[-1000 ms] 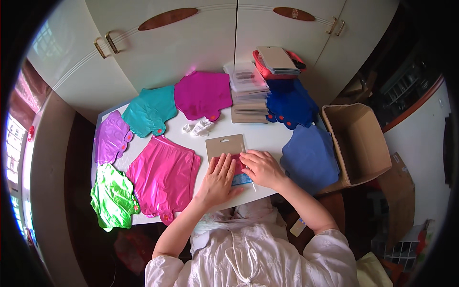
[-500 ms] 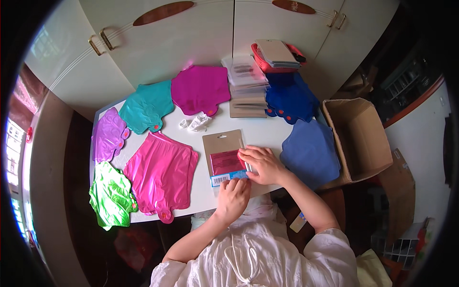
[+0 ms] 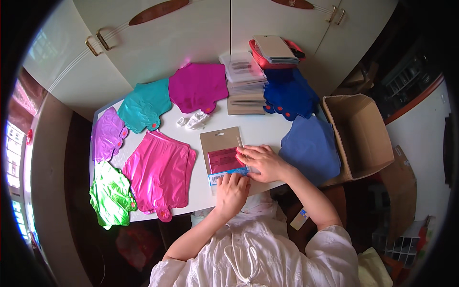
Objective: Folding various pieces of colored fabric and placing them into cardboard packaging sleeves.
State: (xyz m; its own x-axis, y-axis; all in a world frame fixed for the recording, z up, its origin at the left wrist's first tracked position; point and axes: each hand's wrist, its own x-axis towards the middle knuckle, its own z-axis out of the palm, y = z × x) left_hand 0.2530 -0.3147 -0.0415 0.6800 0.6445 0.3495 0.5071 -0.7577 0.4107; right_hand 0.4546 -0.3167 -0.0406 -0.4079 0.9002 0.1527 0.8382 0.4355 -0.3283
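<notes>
In front of me on the white table lies a tan backing card (image 3: pixel 221 138) with a hang hole. A folded pink foil balloon (image 3: pixel 221 160) rests on it, above a blue strip with a barcode label (image 3: pixel 217 177). Along the card's right side runs a thin pale straw (image 3: pixel 240 140). My right hand (image 3: pixel 264 164) lies over that side, fingers stretched onto the foil and straw, thumb apart. At the card's bottom edge my left hand (image 3: pixel 233 192) has its fingers bent and closed on the card package; its fingertips are partly hidden.
Flat foil balloons ring the table: pink (image 3: pixel 160 172), green (image 3: pixel 111 196), lilac (image 3: pixel 109 135), teal (image 3: pixel 145 106), magenta (image 3: pixel 198 88), dark blue (image 3: pixel 290 95) and dull blue (image 3: pixel 310 150). Behind stand a card stack (image 3: pixel 245 103) and red basket (image 3: pixel 258 56); an open carton (image 3: pixel 366 138) sits right.
The view has shifted slightly. My left fingers have moved a little up over the blue strip at the card's bottom edge. My right hand stays on the card's right side.
</notes>
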